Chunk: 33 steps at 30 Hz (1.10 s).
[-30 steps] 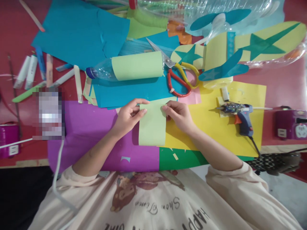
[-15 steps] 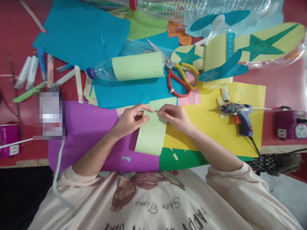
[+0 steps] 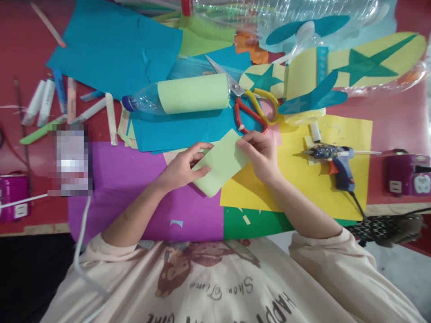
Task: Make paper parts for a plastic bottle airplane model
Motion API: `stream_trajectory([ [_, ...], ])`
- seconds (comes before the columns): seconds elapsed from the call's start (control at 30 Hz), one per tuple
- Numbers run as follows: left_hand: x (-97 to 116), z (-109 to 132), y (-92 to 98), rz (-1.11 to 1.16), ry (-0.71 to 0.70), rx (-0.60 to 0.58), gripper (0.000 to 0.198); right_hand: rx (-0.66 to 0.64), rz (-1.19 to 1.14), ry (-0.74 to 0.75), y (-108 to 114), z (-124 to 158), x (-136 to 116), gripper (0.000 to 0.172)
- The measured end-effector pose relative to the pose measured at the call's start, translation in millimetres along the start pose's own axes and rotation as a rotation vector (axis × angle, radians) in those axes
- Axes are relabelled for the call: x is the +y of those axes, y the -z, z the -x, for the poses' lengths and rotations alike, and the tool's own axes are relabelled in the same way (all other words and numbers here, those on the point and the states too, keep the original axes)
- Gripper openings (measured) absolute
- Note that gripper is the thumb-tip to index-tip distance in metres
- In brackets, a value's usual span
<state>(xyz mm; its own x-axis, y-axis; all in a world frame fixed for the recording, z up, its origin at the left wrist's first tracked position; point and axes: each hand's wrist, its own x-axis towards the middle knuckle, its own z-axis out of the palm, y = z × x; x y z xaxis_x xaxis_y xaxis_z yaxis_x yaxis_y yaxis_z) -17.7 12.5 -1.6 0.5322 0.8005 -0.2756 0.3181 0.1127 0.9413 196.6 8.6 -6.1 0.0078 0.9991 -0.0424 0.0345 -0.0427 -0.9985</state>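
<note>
A light green sheet of paper (image 3: 220, 163), apparently folded over on itself, is held at a slant between my two hands. My left hand (image 3: 183, 168) grips its left edge, thumb on top and the other fingers partly hidden behind. At the right edge, my right hand (image 3: 262, 152) pinches the paper between thumb and fingers. Just beyond the paper lie scissors (image 3: 251, 105) with one red and one yellow handle. A plastic bottle (image 3: 144, 98) wrapped in light green paper (image 3: 195, 93) rests on its side behind my hands.
Purple (image 3: 128, 193) and yellow paper (image 3: 296, 184) cover the table under my hands. To the right lies a glue gun (image 3: 340, 163), its cord running toward me. A bottle model with a blue propeller (image 3: 330, 24) sits at back right. Several markers (image 3: 45, 101) and a phone (image 3: 71, 161) are left.
The light green paper has been turned from lying lengthwise toward me to a slanted, shorter shape. My right hand has moved a little to the right with its edge.
</note>
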Motion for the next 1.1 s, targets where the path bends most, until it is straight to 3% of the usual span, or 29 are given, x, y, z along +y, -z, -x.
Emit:
stream_trajectory([
  [0.13, -0.6, -2.8, 6.4, 0.050, -0.048, 0.121, 0.046, 0.181, -0.059, 0.073, 4.9, -3.8, 6.9, 0.036],
  [0.33, -6.3, -10.0, 17.6, 0.189, -0.091, 0.339, 0.045, 0.304, -0.143, 0.036, 9.2, -8.6, 12.1, 0.032],
  [0.57, -15.7, -15.9, 27.1, 0.320, -0.231, 0.727, 0.043, 0.153, -0.130, 0.013, 2.4, -6.1, 8.2, 0.038],
  [0.67, -21.0, -15.3, 30.5, 0.281, -0.280, 0.826, 0.042, 0.035, -0.068, -0.017, -1.0, -2.9, 4.5, 0.043],
  [0.77, -23.9, -13.9, 29.9, 0.202, -0.302, 0.860, 0.042, -0.004, -0.047, -0.045, -2.0, -1.5, 2.5, 0.045],
  [1.1, -16.3, -13.0, 19.1, 0.055, -0.304, 0.794, 0.020, 0.134, -0.088, 0.002, 2.1, -4.9, 4.2, 0.045],
])
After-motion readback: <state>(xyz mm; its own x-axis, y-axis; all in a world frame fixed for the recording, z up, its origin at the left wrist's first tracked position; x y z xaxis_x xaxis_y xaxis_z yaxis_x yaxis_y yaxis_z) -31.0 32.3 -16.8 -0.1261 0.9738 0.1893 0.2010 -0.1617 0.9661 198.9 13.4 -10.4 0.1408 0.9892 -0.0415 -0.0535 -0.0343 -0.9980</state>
